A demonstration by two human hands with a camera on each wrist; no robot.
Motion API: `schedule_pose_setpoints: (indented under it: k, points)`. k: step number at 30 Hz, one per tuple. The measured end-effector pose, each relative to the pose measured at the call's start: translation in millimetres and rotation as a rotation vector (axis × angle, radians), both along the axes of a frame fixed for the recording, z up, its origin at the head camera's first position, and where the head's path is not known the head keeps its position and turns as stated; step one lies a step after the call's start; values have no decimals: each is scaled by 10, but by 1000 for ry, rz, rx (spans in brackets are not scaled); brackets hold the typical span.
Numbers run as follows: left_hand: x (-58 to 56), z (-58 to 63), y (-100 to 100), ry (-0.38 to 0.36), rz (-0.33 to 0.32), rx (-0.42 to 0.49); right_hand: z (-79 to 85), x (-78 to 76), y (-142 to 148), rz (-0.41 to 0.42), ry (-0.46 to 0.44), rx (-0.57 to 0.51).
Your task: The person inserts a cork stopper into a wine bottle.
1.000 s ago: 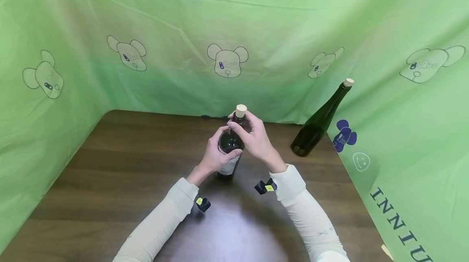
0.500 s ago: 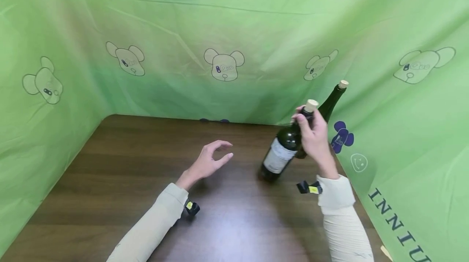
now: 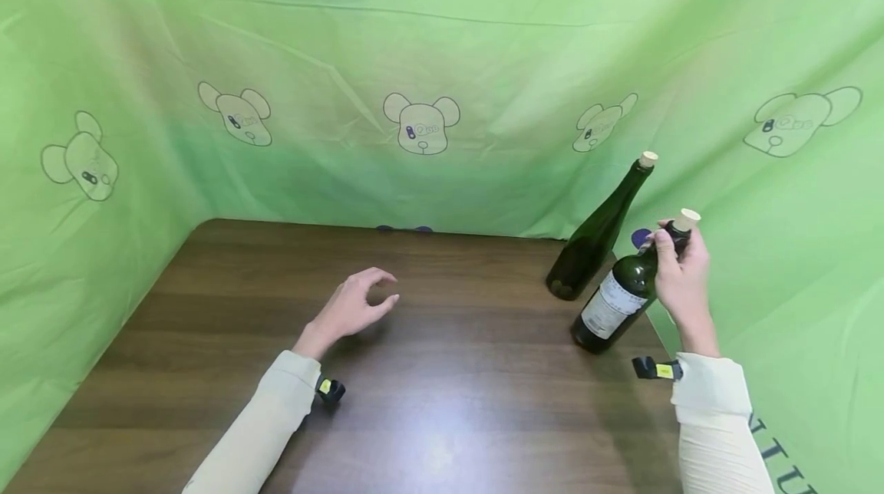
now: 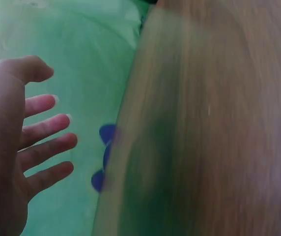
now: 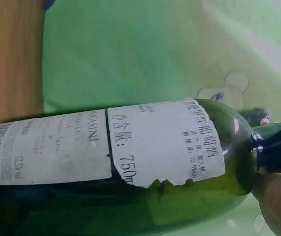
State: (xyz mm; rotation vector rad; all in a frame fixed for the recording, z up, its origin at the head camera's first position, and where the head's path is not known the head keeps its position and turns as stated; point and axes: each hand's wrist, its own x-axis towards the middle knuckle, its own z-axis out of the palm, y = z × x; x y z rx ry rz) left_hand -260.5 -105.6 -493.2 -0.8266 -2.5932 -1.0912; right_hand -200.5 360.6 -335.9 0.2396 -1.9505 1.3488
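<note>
My right hand point(image 3: 682, 271) grips a dark green wine bottle point(image 3: 634, 276) by its neck, at the table's right side. A pale cork point(image 3: 687, 219) sticks out of its mouth above the fingers. In the right wrist view the bottle's torn white label point(image 5: 165, 145) faces the camera, and the thumb and fingers wrap the neck at the right edge. To the left of it a slimmer green bottle point(image 3: 599, 237) stands with a cork point(image 3: 648, 159) in its mouth. My left hand point(image 3: 350, 301) hovers over the table, fingers spread and loosely bent, holding nothing.
The brown wooden table point(image 3: 442, 371) reaches to a green cloth backdrop point(image 3: 331, 164) along its back and sides. Bear heads are printed on the cloth. The slim bottle stands near the back right corner, close to the cloth.
Both hands were on the labelled bottle at the middle. The left hand let go and drew back left, while the right hand carried the bottle right, past the front of the slim one.
</note>
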Motion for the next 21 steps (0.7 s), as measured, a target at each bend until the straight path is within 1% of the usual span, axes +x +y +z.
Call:
schedule_pose_setpoints:
  k: [4, 6, 11, 13, 14, 16, 17, 19, 21]
  points:
    - [-7, 2, -181, 0, 58, -79, -68, -9, 106, 31, 3, -131]
    - [-26, -1, -281, 3, 85, -118, -94, -5, 120, 15, 13, -137]
    - [-102, -3, -534, 9, 173, -233, -152, -25, 95, -83, 16, -56]
    - [-138, 10, -622, 10, 203, -265, -158, -29, 88, -90, 13, -73]
    - [-157, 20, -665, 13, 217, -277, -153, -30, 85, -78, 15, -99]
    - [-198, 50, -749, 22, 245, -286, -113, -19, 68, -84, 19, -137]
    - [-219, 64, -789, 30, 263, -290, -82, -5, 51, -92, 36, -161]
    - [-263, 91, -859, 51, 292, -292, 9, 50, -6, -161, 82, -168]
    - [-317, 109, -909, 72, 323, -293, 119, 111, -101, -255, 175, -152]
